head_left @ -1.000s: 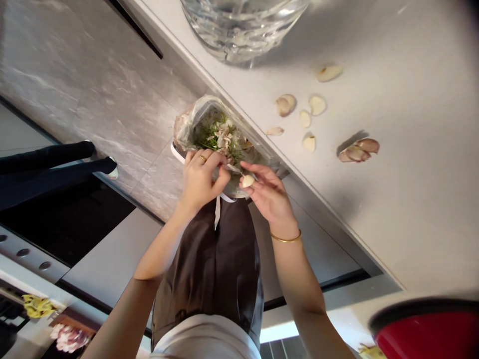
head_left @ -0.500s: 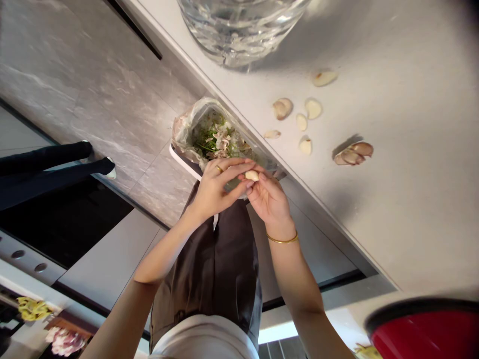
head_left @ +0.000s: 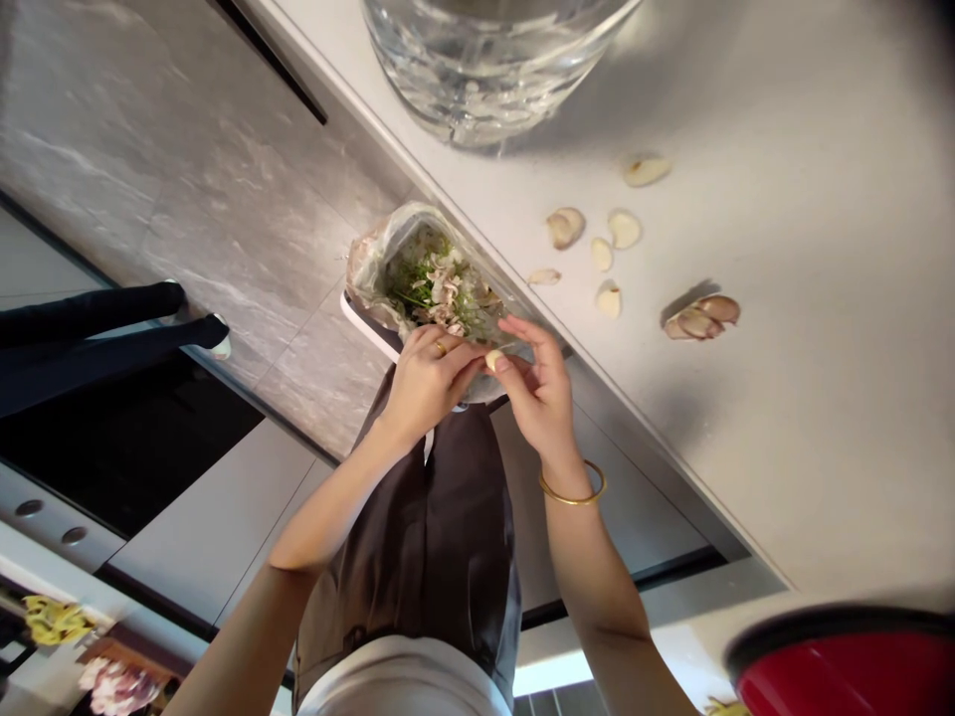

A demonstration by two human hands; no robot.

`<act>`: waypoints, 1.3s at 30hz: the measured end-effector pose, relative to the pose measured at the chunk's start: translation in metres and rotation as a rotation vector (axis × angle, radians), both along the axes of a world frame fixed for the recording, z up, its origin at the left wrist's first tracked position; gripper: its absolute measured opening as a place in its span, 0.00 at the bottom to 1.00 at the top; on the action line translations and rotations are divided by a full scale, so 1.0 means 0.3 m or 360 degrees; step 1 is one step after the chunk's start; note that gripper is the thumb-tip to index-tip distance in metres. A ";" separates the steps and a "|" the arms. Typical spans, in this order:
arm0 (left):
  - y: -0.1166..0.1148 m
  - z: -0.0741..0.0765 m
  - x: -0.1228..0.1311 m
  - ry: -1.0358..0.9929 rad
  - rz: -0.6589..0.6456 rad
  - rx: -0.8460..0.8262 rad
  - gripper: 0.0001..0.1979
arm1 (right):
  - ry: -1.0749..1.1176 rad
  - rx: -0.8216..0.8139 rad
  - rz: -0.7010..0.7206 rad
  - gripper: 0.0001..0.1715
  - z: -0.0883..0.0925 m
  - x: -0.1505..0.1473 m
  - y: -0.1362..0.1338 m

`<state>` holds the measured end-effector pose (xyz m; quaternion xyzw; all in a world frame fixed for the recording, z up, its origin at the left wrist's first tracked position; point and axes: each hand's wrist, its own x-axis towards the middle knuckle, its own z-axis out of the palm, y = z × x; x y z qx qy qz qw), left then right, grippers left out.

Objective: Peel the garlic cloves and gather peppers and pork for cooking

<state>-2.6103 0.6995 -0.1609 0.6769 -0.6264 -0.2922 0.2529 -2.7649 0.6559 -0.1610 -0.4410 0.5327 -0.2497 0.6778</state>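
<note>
Both my hands meet over a small bag-lined waste bin on the floor by the counter, filled with garlic skins and green scraps. My right hand pinches a pale garlic clove between thumb and fingers. My left hand, with a ring on it, has its fingertips closed on the same clove. Several peeled cloves and a cluster of unpeeled purple-skinned cloves lie on the white counter to the right.
A large clear glass bowl stands at the counter's far end. A red pot rim shows at the bottom right. Another person's dark-trousered legs reach in from the left over the grey tiled floor. A black oven front sits at lower left.
My left hand left the bin's edge and came to the clove in my right hand. Both hands now work on the clove together, slightly lower over the bin.
</note>
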 end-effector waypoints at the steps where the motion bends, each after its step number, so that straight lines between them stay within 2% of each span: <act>1: -0.001 0.003 0.003 -0.0013 0.0006 0.0006 0.09 | -0.0014 0.0017 -0.0003 0.24 0.000 -0.002 -0.001; 3: -0.004 0.012 0.007 0.0003 0.0054 0.0034 0.09 | -0.0079 0.0098 -0.0015 0.22 -0.001 -0.009 -0.005; 5: -0.007 0.024 0.009 0.0165 0.0136 0.0078 0.08 | -0.0191 0.0214 -0.0003 0.22 -0.004 -0.017 -0.009; 8: -0.007 0.038 0.006 0.0761 0.0213 0.0199 0.15 | -0.0331 0.0315 0.0014 0.24 -0.003 -0.025 -0.014; 10: -0.004 0.038 0.000 0.1219 0.0184 0.0368 0.22 | -0.0326 0.0274 0.0030 0.27 0.003 -0.028 -0.016; 12: 0.003 0.031 -0.009 0.1539 0.0144 0.0568 0.23 | -0.0273 0.0162 0.0070 0.31 0.012 -0.031 -0.018; 14: 0.010 0.020 -0.019 0.1726 0.0197 0.0680 0.21 | -0.0221 0.0063 0.0136 0.33 0.018 -0.035 -0.019; 16: 0.016 0.009 -0.026 0.1791 0.0323 0.0677 0.19 | -0.0182 0.0017 0.0180 0.33 0.021 -0.039 -0.020; 18: 0.020 0.005 -0.028 0.1699 0.0397 0.0631 0.18 | -0.0152 0.0020 0.0185 0.33 0.022 -0.041 -0.021; 23: 0.023 0.019 -0.022 0.1000 0.0378 0.0361 0.10 | -0.0175 0.0157 0.0102 0.29 0.026 -0.030 -0.014; 25: 0.028 0.026 -0.024 0.0815 0.0368 0.0234 0.09 | -0.0215 0.0190 0.0061 0.26 0.026 -0.025 -0.009; 29: 0.043 0.046 -0.033 0.0653 0.0359 0.0067 0.09 | -0.0273 0.0213 0.0009 0.24 0.019 -0.024 -0.002; 35: 0.040 0.115 -0.022 0.0600 0.0386 -0.0086 0.09 | -0.0343 0.0304 -0.0222 0.16 0.002 -0.021 -0.011; 37: 0.032 0.112 -0.010 0.0468 0.0388 -0.0041 0.10 | -0.0394 0.0385 -0.0263 0.13 0.010 -0.015 -0.012; 39: 0.021 0.083 0.004 0.0218 0.0375 0.0043 0.12 | -0.0361 0.0354 -0.0269 0.12 0.031 -0.009 -0.007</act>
